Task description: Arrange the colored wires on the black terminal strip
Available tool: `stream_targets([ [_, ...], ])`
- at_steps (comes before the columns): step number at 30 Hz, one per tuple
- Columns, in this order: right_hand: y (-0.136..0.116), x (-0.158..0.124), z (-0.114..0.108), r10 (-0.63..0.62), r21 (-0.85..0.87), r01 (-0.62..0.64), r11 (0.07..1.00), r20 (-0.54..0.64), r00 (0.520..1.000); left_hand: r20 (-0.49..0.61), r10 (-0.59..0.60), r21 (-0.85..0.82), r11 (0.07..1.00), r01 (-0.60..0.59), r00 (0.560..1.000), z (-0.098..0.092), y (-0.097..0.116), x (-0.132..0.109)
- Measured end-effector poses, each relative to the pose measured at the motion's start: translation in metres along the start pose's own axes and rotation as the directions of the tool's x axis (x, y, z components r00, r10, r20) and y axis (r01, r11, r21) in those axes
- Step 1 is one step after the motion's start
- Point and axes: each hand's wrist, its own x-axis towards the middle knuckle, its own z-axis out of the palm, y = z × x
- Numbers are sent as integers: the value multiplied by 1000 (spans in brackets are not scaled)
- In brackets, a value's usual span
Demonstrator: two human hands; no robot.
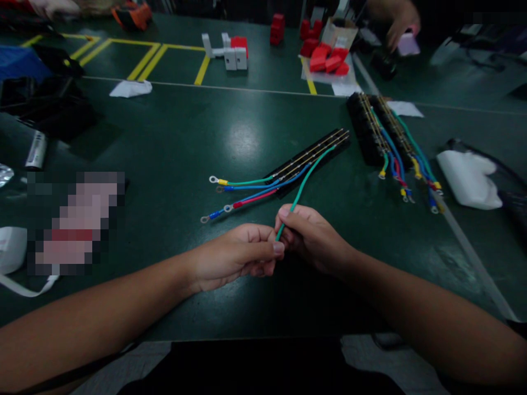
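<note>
A green wire [305, 179] runs from a black terminal strip [313, 152] with brass-coloured bars down into both my hands. My left hand [247, 249] pinches it near its lower end, which the fingers hide. Just above, my right hand [308, 233] grips the same wire between thumb and fingers. From the strip's left end, another green wire [249, 182], blue wires and a red wire [257, 197] reach out leftward. Ring terminals [213, 179] with yellow, blue or red sleeves cap these wires. The strip lies slanted on the green table, beyond my hands.
Two more wired strips [366, 131] lie at the right, near a white plastic piece [469, 178]. A pixelated object [80, 219] and a white charger [12, 249] are at the left. Red parts [327, 59] lie at the back; another person's hand [401, 27] is at the upper right.
</note>
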Motion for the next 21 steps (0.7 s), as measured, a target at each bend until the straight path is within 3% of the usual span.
stream_targets([
  [21,0,1,0,-14,-26,15,1000,11,1000,2,10,19,1000,-10,1000,0,0,1],
])
